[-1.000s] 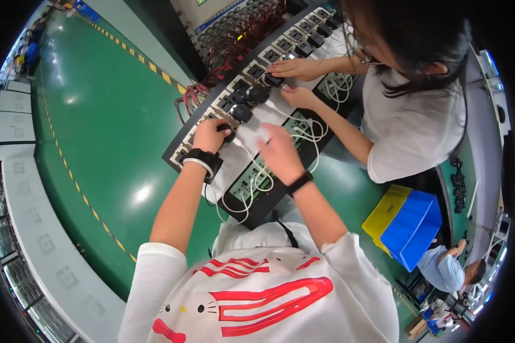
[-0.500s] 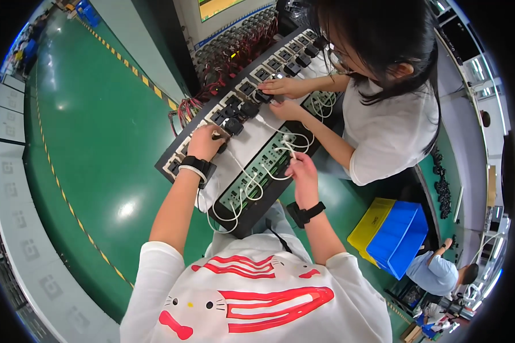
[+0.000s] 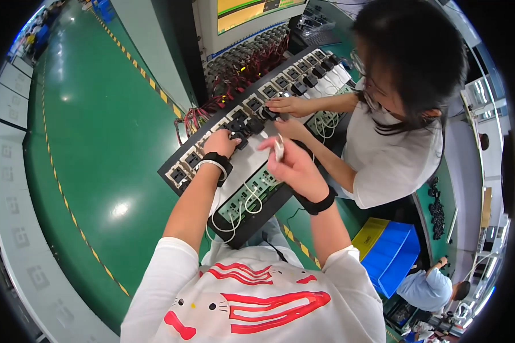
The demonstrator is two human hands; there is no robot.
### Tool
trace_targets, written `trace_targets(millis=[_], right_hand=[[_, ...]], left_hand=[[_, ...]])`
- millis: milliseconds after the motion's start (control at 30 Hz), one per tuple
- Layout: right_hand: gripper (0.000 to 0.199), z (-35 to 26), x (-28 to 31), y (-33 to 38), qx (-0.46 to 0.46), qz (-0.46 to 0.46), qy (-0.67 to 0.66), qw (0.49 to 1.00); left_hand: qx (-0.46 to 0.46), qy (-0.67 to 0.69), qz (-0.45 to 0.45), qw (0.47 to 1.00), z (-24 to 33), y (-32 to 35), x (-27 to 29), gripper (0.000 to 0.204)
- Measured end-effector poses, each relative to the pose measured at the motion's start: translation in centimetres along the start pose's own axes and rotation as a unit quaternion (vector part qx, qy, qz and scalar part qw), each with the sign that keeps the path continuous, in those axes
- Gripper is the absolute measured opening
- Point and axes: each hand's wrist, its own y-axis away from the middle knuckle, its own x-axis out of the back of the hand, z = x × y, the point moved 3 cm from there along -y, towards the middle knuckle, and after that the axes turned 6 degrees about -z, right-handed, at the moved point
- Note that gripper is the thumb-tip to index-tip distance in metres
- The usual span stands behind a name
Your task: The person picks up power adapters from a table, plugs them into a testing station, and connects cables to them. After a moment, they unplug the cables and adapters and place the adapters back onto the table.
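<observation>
Rests the left hand [image 3: 221, 144] at the socket row [image 3: 192, 159], with curled fingers touching a black adapter [image 3: 239, 140] plugged in there; hard to tell whether clamped on it. With the right hand [image 3: 296, 164], holds a white cable plug [image 3: 278, 150] clamped in the fingers, apart from the socket row, on its near side.

Past the far edge of the table [image 3: 269, 207], I see a screen [image 3: 257, 16] glowing. Striped tape [image 3: 137, 66] crosses the green floor [image 3: 97, 171]; off the near edge, a blue bin [image 3: 392, 254] sits against a yellow bin [image 3: 370, 236].
</observation>
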Motion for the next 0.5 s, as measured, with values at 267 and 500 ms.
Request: trace_targets(millis=[267, 500], right_hand=[[0.033, 14.8, 3.3, -4.2, -0.130, 0.089, -0.081, 0.984], [0.026, 23.1, 2.9, -5.4, -0.226, 0.104, 0.110, 0.962]], left_hand=[[0.019, 0.003, -0.019, 1.000, 0.9, 0.0, 0.2, 0.037], [0.021, 0.018, -0.016, 0.999, 0.4, -0.4, 0.2, 0.042]])
